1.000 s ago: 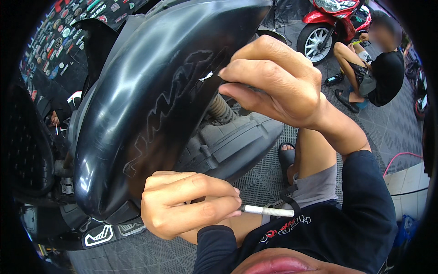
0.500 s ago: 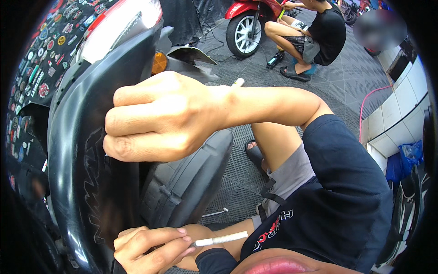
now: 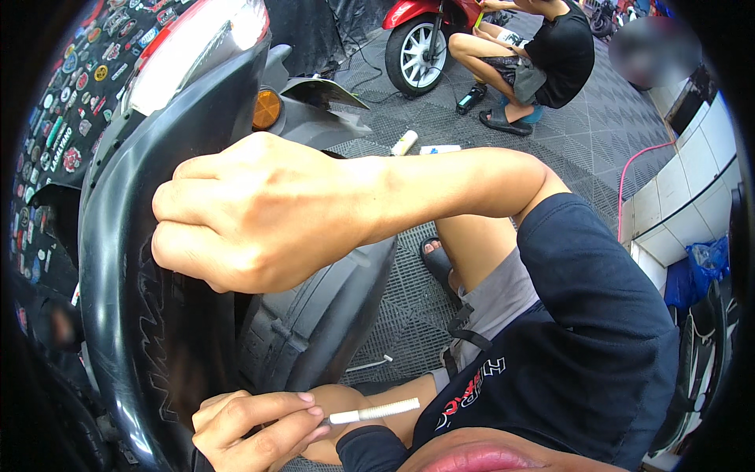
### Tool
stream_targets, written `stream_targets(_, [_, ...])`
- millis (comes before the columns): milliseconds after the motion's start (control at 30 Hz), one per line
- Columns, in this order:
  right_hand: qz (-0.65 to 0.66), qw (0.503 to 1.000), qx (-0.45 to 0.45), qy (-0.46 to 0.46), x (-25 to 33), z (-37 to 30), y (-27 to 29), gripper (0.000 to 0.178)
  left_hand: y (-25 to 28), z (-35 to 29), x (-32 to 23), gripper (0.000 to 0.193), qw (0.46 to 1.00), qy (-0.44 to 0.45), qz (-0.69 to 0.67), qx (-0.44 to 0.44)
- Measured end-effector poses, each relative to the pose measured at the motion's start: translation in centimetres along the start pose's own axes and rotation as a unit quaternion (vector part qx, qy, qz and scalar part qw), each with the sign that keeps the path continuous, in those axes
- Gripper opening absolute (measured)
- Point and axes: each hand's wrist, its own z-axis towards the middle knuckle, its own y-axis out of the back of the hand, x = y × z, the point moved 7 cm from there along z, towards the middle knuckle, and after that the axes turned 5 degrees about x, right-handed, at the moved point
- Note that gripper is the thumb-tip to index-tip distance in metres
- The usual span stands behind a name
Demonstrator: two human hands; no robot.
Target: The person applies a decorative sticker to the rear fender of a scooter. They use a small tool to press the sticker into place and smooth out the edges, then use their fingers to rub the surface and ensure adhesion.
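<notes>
My right hand [image 3: 259, 212] is closed in a fist over the glossy black side panel [image 3: 118, 259] of a motorbike, its knuckles close to outlined lettering on the panel. Whatever the fingers may hold is hidden beneath them. Lower down, my left hand [image 3: 255, 433] pinches a short white stick [image 3: 377, 411] with a ribbed outer part; its exact kind I cannot tell. The stick points right, away from the panel. At the panel's upper end is a red and clear lamp [image 3: 197, 47], with a round orange reflector [image 3: 267, 108] beside it. A dark ribbed plastic cover [image 3: 314, 315] lies below my right wrist.
A white bottle [image 3: 404, 142] and a white and blue item [image 3: 440, 149] lie beyond my right forearm. Farther off, a person [image 3: 554, 63] squats by a red scooter's front wheel [image 3: 417, 57]. A pink hose [image 3: 629, 181] runs along the white tiled ledge [image 3: 684, 181] at right.
My right fist has slid left over the panel and its wrist has turned slightly. The white bottle beyond the forearm shows more fully. My left hand keeps the white stick, almost unmoved.
</notes>
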Motion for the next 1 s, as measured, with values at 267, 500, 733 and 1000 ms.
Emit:
stream_targets(267, [0.043, 0.999, -0.006, -0.016, -0.45, 0.1, -0.08, 0.015, -0.1, -0.02, 0.05, 0.019, 1.0, 0.007, 0.0, -0.014])
stream_targets(500, [0.059, 0.998, -0.007, -0.018, -0.72, 0.42, -0.18, 0.015, 0.12, 0.05, -0.23, 0.018, 1.0, 0.015, 0.015, -0.003])
stream_targets(733, [0.064, 0.998, 0.007, -0.005, -0.94, 0.29, -0.36, 0.019, -0.04, -0.08, 0.14, 0.018, 1.0, 0.005, 0.017, 0.001])
stream_targets(1000, [0.081, 0.996, -0.021, 0.01, -1.09, 0.17, -0.06, 0.02, -0.08, 0.0, 0.24, 0.017, 1.0, 0.005, 0.021, 0.009])
